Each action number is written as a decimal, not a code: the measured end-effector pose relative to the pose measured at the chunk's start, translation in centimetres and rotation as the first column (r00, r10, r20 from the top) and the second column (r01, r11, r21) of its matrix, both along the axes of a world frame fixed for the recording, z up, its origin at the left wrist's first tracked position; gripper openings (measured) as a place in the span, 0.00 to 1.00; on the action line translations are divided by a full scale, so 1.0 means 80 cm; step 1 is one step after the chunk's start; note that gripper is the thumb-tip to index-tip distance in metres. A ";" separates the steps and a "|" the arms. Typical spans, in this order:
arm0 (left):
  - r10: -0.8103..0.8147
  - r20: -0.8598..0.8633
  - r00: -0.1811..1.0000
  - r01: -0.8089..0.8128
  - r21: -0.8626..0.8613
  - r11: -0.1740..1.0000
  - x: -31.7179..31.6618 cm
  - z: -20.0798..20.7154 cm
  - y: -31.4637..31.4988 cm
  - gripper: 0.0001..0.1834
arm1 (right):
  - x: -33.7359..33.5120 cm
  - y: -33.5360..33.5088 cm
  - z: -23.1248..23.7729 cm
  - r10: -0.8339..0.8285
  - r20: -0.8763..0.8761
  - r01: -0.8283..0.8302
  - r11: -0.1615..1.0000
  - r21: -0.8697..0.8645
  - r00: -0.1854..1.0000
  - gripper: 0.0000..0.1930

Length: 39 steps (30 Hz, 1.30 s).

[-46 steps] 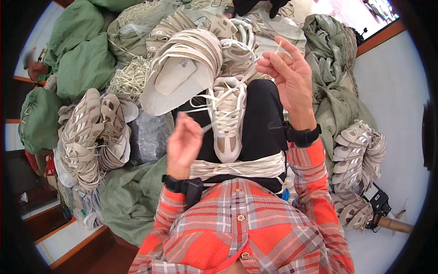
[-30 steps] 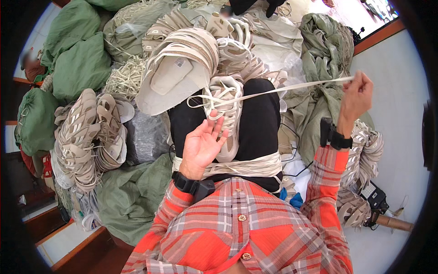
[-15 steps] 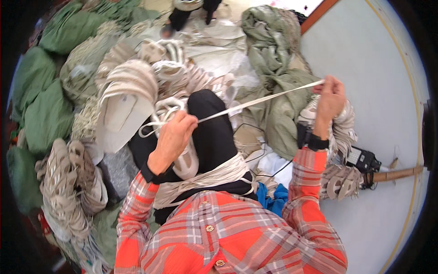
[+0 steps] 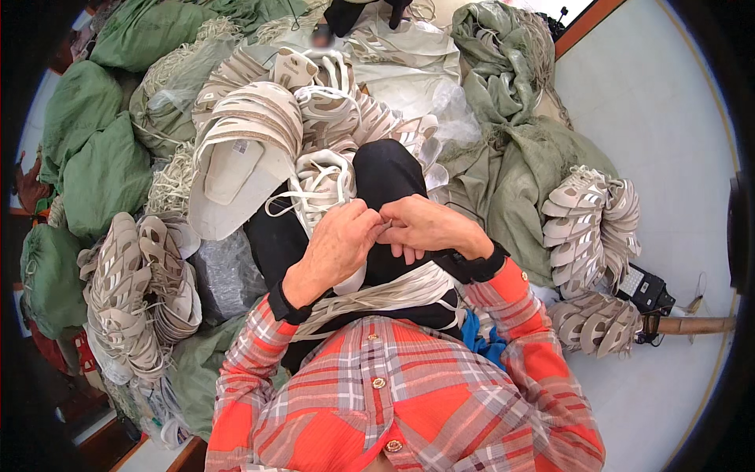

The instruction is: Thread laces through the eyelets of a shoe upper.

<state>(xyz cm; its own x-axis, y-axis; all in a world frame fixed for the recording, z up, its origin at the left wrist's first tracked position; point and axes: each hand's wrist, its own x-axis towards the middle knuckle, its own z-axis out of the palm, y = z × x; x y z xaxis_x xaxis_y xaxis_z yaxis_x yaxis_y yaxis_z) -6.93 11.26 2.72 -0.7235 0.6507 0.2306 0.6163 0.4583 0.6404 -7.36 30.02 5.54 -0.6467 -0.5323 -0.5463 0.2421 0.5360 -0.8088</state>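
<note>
On my lap lies a beige and white shoe upper (image 4: 321, 179) with white laces, one loose loop of them hanging out at its left side. My left hand (image 4: 338, 244) is closed in a pinch over the lower part of this upper. Against its fingertips my right hand (image 4: 434, 226) is also closed, thumb and forefinger pressed together and the other fingers curled. The fingers mostly hide the shoelace that ran between both hands a moment earlier. Below them, a bundle of pale laces (image 4: 377, 297) lies across my black-clad thighs.
Left of the upper leans a nested stack of beige uppers (image 4: 252, 130). More stacked uppers stand at the lower left (image 4: 122, 291) and at the right (image 4: 578, 228). Green sacks (image 4: 106, 173) line the left side, and a green-grey sheet (image 4: 543, 173) spreads at the right.
My right hand has come in from the far right to meet my left hand over the lap. The shoelace stretched between them is no longer taut in sight. The view has shifted slightly.
</note>
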 end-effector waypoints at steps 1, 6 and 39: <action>-0.022 -0.007 1.000 0.022 -0.006 1.000 0.000 0.002 -0.003 0.04 | 0.003 0.006 -0.006 0.002 0.001 -0.002 1.000 -0.003 1.000 0.09; 0.034 -0.133 0.991 -0.037 -0.019 0.999 -0.006 -0.012 -0.015 0.06 | 0.022 0.128 -0.033 0.069 -0.488 0.217 0.835 0.506 0.870 0.06; 0.265 -0.088 0.960 -0.272 -0.080 0.959 -0.056 -0.055 -0.050 0.05 | -0.024 -0.081 -0.086 -0.008 -0.810 0.301 0.930 0.209 0.586 0.04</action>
<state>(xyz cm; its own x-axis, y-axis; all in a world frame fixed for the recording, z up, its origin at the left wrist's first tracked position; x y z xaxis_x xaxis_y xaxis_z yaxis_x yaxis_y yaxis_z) -11.42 7.25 -1.67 -0.8572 0.4552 0.2406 0.5074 0.6672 0.5453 -9.31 23.58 -1.34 -0.9503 -0.2898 0.1135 -0.3049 0.7934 -0.5268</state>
